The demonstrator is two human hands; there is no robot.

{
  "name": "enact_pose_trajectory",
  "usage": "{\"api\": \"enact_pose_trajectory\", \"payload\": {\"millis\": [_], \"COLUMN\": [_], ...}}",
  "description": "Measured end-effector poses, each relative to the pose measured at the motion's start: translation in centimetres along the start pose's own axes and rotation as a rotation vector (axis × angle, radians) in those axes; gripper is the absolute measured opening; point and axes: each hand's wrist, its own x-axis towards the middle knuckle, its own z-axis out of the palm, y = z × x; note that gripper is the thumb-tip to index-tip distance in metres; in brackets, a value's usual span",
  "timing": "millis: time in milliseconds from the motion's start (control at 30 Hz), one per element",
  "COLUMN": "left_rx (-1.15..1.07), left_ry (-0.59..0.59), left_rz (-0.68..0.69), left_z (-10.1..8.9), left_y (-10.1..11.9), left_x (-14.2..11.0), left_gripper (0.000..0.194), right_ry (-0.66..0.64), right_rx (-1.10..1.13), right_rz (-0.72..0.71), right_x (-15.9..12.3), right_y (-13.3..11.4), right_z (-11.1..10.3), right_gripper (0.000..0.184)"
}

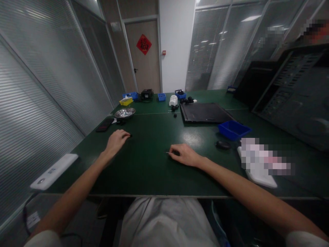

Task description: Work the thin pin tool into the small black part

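Observation:
My left hand (117,141) is closed in a pinch over the left part of the green table (149,171). A small black piece (131,136) shows at its fingertips, too small to name. Farther right, my right hand (183,154) pinches a thin light-coloured pin-like piece (167,152) that points left. Beyond my left hand stands a shiny metal bowl (125,113) with small things in it, and a dark phone (105,125) lies near the table's left edge. A black mouse (223,145) sits to the right of my right hand.
A blue tray (234,130) and a flat black panel (205,113) lie at the right. An open computer case (295,92) stands beyond them. Several small black parts (174,108) lie near a white device (173,100). A white power strip (54,171) rests at the left edge.

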Motion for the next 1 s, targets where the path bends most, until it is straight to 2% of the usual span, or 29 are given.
{"api": "enact_pose_trajectory", "payload": {"millis": [133, 200, 267, 433, 600, 767, 1000], "left_rx": [-0.252, -0.345, -0.413, -0.532, -0.548, -0.557, -0.611], "left_ry": [-0.151, -0.205, -0.212, -0.178, -0.182, -0.236, -0.237], "left_rz": [0.315, 0.418, 0.457, 0.412, 0.354, 0.363, 0.409], "left_z": [2.1, 3.1, 3.9, 4.5, 4.8, 5.3, 5.1], "left_y": [9.8, 12.9, 14.5, 14.9, 14.7, 14.8, 15.2], "left_x": [0.3, 0.1, -0.1, -0.5, -0.7, -0.8, -1.1], "left_gripper": [0.026, 0.021, 0.017, 0.018, 0.034, 0.027, 0.025], "right_ry": [0.016, 0.018, 0.022, 0.045, 0.049, 0.042, 0.04], "right_rx": [-0.002, 0.0, 0.001, -0.017, -0.034, -0.047, -0.055], "right_rz": [-0.003, -0.005, 0.0, 0.038, 0.047, 0.041, 0.016], "right_x": [0.0, 0.0, 0.0, 0.0, -0.1, 0.0, 0.0], "right_y": [-0.2, -0.3, -0.3, -0.2, -0.2, -0.1, 0.1], "right_z": [-0.1, -0.2, -0.2, -0.1, 0.1, 0.3, 0.4], "right_gripper": [0.011, 0.01, 0.01, 0.011, 0.011, 0.012, 0.013]}}
